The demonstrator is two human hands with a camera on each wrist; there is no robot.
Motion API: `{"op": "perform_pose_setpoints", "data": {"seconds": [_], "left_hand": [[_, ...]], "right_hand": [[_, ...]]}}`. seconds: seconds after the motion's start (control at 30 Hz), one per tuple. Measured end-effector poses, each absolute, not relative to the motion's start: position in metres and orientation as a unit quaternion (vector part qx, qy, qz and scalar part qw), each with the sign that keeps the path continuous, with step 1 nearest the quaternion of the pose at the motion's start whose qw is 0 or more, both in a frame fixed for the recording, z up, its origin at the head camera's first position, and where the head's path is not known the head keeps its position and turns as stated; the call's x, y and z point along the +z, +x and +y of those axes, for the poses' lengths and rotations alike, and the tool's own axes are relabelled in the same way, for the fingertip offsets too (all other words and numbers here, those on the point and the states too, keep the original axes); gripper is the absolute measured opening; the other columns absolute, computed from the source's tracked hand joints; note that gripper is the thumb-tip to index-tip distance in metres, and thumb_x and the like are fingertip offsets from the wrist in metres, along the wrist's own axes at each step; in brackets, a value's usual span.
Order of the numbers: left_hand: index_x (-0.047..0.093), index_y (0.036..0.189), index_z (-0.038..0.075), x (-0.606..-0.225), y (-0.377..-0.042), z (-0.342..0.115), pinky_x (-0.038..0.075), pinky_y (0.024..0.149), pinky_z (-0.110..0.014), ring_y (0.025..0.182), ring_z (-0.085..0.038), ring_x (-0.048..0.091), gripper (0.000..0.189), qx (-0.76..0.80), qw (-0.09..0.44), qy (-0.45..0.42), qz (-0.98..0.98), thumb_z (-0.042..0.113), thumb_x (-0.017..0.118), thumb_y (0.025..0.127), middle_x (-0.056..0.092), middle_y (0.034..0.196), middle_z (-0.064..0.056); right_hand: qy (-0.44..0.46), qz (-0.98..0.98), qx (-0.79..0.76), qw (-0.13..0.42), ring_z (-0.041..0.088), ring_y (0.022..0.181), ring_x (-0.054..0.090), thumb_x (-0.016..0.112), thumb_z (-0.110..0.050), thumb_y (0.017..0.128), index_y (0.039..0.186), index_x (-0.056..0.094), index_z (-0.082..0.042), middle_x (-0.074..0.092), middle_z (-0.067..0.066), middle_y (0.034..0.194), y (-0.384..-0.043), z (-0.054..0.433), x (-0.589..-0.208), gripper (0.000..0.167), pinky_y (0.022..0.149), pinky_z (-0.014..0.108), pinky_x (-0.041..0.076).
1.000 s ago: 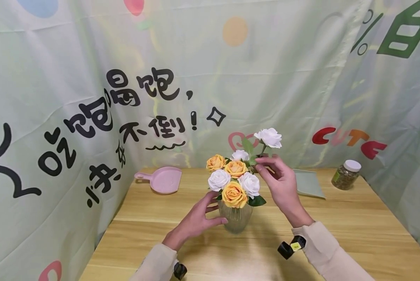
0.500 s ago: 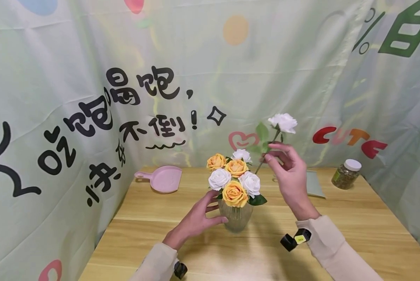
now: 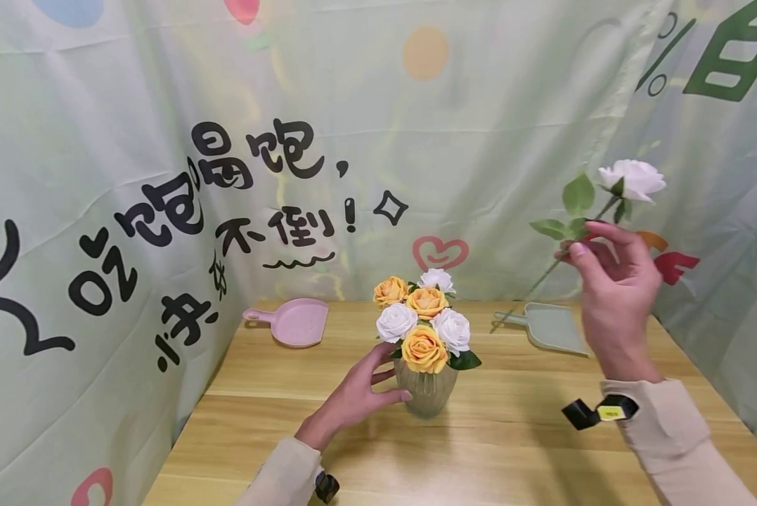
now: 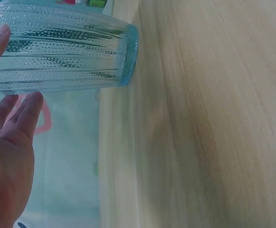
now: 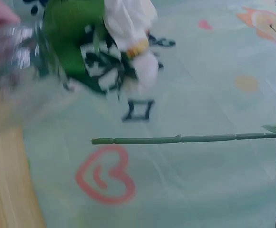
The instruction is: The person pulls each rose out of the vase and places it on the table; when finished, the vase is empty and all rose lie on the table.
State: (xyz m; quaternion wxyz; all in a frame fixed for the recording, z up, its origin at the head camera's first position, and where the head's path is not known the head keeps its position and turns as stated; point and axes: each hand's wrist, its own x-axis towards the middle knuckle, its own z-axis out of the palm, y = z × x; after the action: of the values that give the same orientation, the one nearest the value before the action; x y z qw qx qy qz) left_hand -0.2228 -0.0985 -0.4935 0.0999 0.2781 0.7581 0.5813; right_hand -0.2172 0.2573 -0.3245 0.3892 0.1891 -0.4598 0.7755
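A ribbed clear glass vase (image 3: 430, 393) stands upright on the wooden table, filled with orange roses (image 3: 424, 349) and white roses (image 3: 396, 323). My left hand (image 3: 356, 397) holds the vase from its left side; in the left wrist view the thumb lies on the near side of the glass and the fingers reach around the other side. Off to the right, my right hand (image 3: 621, 302) pinches a single white rose (image 3: 634, 180) by its stem, just below the leaves. Its bare lower stem (image 5: 176, 139) slants down to the left, apart from the vase.
At the back left of the table (image 3: 277, 443) lies a pink dustpan (image 3: 299, 323). A grey-green dustpan (image 3: 555, 330) lies at the back right, partly behind my right hand. Printed cloth (image 3: 327, 84) hangs around the table's back and sides.
My right hand has drawn the white rose up and away from the bunch to the right, its stem now wholly free of the vase. My left hand has stayed on the vase.
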Motion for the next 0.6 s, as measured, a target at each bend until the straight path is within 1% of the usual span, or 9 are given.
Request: {"op": "perform_pose_setpoints", "data": {"seconds": [0.1,0.23,0.3,0.37,0.47,0.57,0.6], "left_hand": [[0.04,0.165,0.03,-0.494,-0.223,-0.098,0.051,0.123,-0.034,0.156,-0.025,0.047,0.084,0.583,0.099,0.276,0.758,0.028,0.088,0.096,0.045,0.169,0.005],[0.041,0.165,0.031,-0.494,-0.223,-0.098,0.052,0.123,-0.036,0.156,-0.026,0.047,0.084,0.583,0.098,0.272,0.76,0.028,0.088,0.095,0.045,0.169,0.005],[0.041,0.164,0.031,-0.494,-0.223,-0.098,0.052,0.123,-0.035,0.156,-0.026,0.047,0.083,0.583,0.099,0.27,0.76,0.029,0.088,0.095,0.046,0.169,0.005],[0.042,0.164,0.032,-0.494,-0.223,-0.099,0.052,0.123,-0.035,0.156,-0.027,0.047,0.083,0.583,0.102,0.269,0.76,0.029,0.088,0.095,0.046,0.168,0.005],[0.042,0.163,0.032,-0.493,-0.223,-0.099,0.052,0.123,-0.035,0.156,-0.028,0.047,0.082,0.584,0.106,0.268,0.759,0.03,0.088,0.095,0.046,0.168,0.004],[0.042,0.163,0.032,-0.493,-0.223,-0.098,0.052,0.123,-0.037,0.156,-0.028,0.047,0.082,0.583,0.108,0.268,0.759,0.03,0.088,0.095,0.046,0.168,0.004],[0.042,0.163,0.032,-0.493,-0.223,-0.098,0.052,0.124,-0.038,0.156,-0.028,0.047,0.082,0.583,0.109,0.269,0.759,0.03,0.088,0.095,0.046,0.168,0.004]], "right_hand": [[0.171,-0.5,0.747,0.403,0.022,0.094,0.076,0.068,0.022,0.094,0.128,0.066,0.016,0.072,0.016,0.117,-0.212,0.284,-0.332,0.035,0.087,0.023,0.068],[0.143,-0.544,0.723,0.4,0.016,0.092,0.077,0.068,0.024,0.093,0.128,0.067,0.017,0.075,0.012,0.119,-0.202,0.319,-0.345,0.036,0.083,0.017,0.067],[0.125,-0.567,0.715,0.389,0.014,0.096,0.077,0.067,0.025,0.093,0.129,0.067,0.017,0.074,0.01,0.121,-0.196,0.336,-0.352,0.037,0.082,0.015,0.066],[0.098,-0.617,0.686,0.374,0.008,0.102,0.076,0.067,0.022,0.095,0.131,0.068,0.013,0.075,0.004,0.122,-0.188,0.352,-0.36,0.037,0.084,0.01,0.063],[0.083,-0.686,0.637,0.342,0.0,0.107,0.074,0.064,0.02,0.098,0.134,0.069,0.006,0.074,-0.005,0.126,-0.177,0.376,-0.375,0.039,0.086,0.005,0.06],[0.075,-0.76,0.566,0.31,-0.009,0.103,0.072,0.062,0.018,0.101,0.137,0.069,-0.002,0.072,-0.018,0.128,-0.168,0.4,-0.392,0.042,0.086,0.002,0.057],[0.067,-0.781,0.545,0.297,-0.011,0.101,0.071,0.062,0.016,0.102,0.138,0.069,-0.006,0.072,-0.022,0.126,-0.164,0.407,-0.398,0.043,0.084,0.0,0.056]]}}
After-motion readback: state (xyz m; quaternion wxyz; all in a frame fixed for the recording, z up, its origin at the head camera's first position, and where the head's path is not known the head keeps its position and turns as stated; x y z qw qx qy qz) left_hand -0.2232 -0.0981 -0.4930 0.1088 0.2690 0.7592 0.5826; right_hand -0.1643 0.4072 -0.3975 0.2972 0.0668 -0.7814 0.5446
